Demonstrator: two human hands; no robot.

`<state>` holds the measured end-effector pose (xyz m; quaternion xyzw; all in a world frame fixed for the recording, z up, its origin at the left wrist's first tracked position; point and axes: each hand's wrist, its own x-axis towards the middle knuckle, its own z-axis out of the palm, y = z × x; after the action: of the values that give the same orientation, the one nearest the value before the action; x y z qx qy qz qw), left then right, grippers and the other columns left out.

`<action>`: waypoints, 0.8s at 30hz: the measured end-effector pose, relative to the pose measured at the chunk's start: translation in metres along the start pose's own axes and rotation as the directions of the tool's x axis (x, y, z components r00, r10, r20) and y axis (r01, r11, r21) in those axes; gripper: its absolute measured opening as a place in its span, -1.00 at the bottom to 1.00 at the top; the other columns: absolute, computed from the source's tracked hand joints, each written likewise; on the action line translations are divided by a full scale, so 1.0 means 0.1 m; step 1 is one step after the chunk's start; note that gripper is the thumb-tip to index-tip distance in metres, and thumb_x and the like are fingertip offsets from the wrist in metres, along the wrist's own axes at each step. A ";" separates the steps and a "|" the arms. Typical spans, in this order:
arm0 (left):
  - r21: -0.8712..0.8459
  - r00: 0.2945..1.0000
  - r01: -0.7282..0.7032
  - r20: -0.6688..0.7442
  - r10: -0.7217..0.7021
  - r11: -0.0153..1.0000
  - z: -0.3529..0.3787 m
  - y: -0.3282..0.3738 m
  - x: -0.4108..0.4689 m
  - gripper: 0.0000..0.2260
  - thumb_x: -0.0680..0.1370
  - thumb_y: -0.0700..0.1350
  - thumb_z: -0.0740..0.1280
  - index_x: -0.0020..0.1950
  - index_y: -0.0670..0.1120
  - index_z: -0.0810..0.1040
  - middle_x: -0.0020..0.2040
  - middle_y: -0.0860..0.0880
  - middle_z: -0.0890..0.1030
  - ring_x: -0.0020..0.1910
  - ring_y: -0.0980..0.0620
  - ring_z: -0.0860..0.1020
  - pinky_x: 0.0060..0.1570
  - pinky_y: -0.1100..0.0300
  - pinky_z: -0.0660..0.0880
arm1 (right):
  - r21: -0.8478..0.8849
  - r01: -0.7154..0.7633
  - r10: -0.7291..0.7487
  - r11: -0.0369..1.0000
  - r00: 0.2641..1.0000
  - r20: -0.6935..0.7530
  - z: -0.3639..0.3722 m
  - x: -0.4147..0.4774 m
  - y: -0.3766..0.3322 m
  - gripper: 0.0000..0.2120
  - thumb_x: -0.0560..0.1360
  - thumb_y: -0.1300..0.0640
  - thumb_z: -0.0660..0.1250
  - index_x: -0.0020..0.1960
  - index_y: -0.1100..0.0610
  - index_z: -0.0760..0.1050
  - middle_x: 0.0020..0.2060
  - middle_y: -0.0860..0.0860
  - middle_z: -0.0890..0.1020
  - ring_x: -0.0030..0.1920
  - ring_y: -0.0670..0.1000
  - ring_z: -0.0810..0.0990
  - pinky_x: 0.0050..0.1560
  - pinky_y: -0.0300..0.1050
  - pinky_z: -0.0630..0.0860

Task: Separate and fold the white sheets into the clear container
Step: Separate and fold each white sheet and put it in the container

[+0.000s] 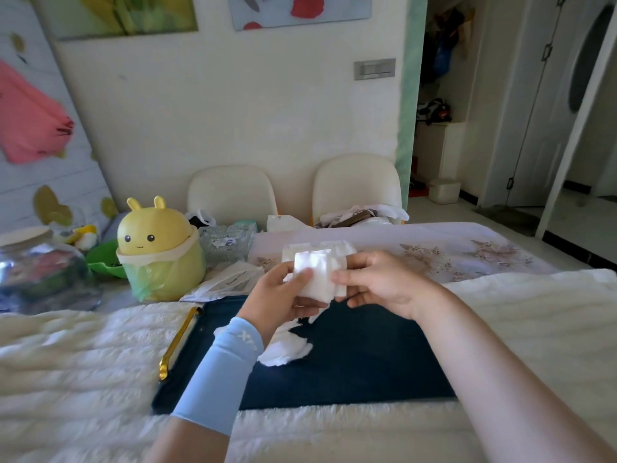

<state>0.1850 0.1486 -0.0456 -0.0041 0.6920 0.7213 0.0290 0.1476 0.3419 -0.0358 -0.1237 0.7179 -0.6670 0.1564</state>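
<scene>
Both hands hold a small folded white sheet (317, 277) in the air above a dark blue tray (367, 362). My left hand (280, 295), with a light blue sleeve on the wrist, grips its left side with the thumb on top. My right hand (377, 282) pinches its right edge. Part of the sheet hangs down below my left hand onto the tray as a crumpled white tail (287, 349). A clear cut-glass container (227, 243) stands at the back, beside the yellow bin.
A yellow character-shaped bin (160, 252) with a green bag stands left of centre. A glass jar (40, 272) sits at far left. The tray's gold handle (177, 342) lies on a white fluffy cloth (83, 362). Two cream chairs (233, 192) stand behind the table.
</scene>
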 end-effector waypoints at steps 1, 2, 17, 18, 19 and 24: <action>-0.014 1.000 0.000 -0.007 0.000 1.000 -0.02 -0.01 -0.02 -0.81 0.63 -0.12 0.30 0.22 -0.11 0.55 0.03 -0.19 0.68 -0.13 -0.12 0.70 -0.08 0.03 0.63 | 0.015 0.002 -0.002 1.000 1.000 0.004 0.04 0.01 0.02 -0.83 0.49 0.22 0.48 0.07 0.22 0.64 -0.17 0.16 0.71 -0.20 0.06 0.68 -0.20 -0.09 0.60; -0.012 0.999 -0.011 -0.033 0.011 1.000 -0.05 -0.03 -0.02 -0.81 0.63 -0.11 0.30 0.20 -0.12 0.57 0.05 -0.19 0.68 -0.12 -0.10 0.70 -0.09 0.05 0.64 | 0.026 0.003 -0.003 1.000 1.000 0.009 0.08 0.01 0.05 -0.84 0.49 0.21 0.49 0.06 0.21 0.65 -0.17 0.16 0.72 -0.21 0.06 0.68 -0.19 -0.08 0.61; 0.193 0.963 -0.115 -0.217 0.157 0.974 -0.31 -0.09 -0.10 -0.88 0.52 -0.16 0.44 0.05 -0.09 0.64 -0.07 -0.04 0.68 -0.17 0.00 0.68 -0.23 0.18 0.64 | -0.079 0.063 -0.074 0.995 0.987 -0.145 -0.10 -0.03 -0.06 -0.85 0.60 0.16 0.36 0.09 0.23 0.61 -0.18 0.11 0.65 -0.29 0.01 0.66 -0.36 -0.20 0.44; 0.207 0.961 -0.113 -0.227 0.160 0.972 -0.29 -0.09 -0.11 -0.84 0.51 -0.16 0.46 0.08 -0.09 0.61 -0.04 -0.06 0.68 -0.13 -0.03 0.68 -0.25 0.15 0.64 | -0.014 0.084 -0.085 0.996 0.988 -0.128 -0.11 -0.06 -0.11 -0.85 0.58 0.17 0.38 0.07 0.24 0.60 -0.22 0.11 0.61 -0.32 0.01 0.62 -0.40 -0.22 0.39; 0.191 0.961 -0.102 -0.233 0.146 0.976 -0.26 -0.09 -0.11 -0.82 0.51 -0.16 0.46 0.09 -0.10 0.59 -0.01 -0.07 0.66 -0.12 -0.06 0.69 -0.27 0.13 0.64 | 0.073 0.102 -0.095 0.992 0.991 -0.092 -0.09 -0.08 -0.15 -0.86 0.54 0.17 0.40 0.04 0.23 0.59 -0.27 0.09 0.57 -0.36 -0.01 0.57 -0.45 -0.25 0.33; 0.046 0.975 -0.045 -0.218 0.054 0.998 -0.18 -0.10 -0.17 -0.89 0.53 -0.18 0.43 -0.01 -0.20 0.60 -0.04 -0.19 0.67 -0.18 -0.05 0.70 -0.25 0.13 0.64 | -0.117 0.074 -0.080 0.990 0.995 -0.051 0.25 -0.16 -0.20 -0.94 0.49 0.16 0.48 -0.08 0.13 0.62 -0.44 -0.03 0.60 -0.49 -0.04 0.50 -0.53 -0.27 0.12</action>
<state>0.2015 0.1299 -0.0557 -0.0656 0.7054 0.7028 -0.0653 0.1716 0.3238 -0.0162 -0.1414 0.7539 -0.6332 0.1032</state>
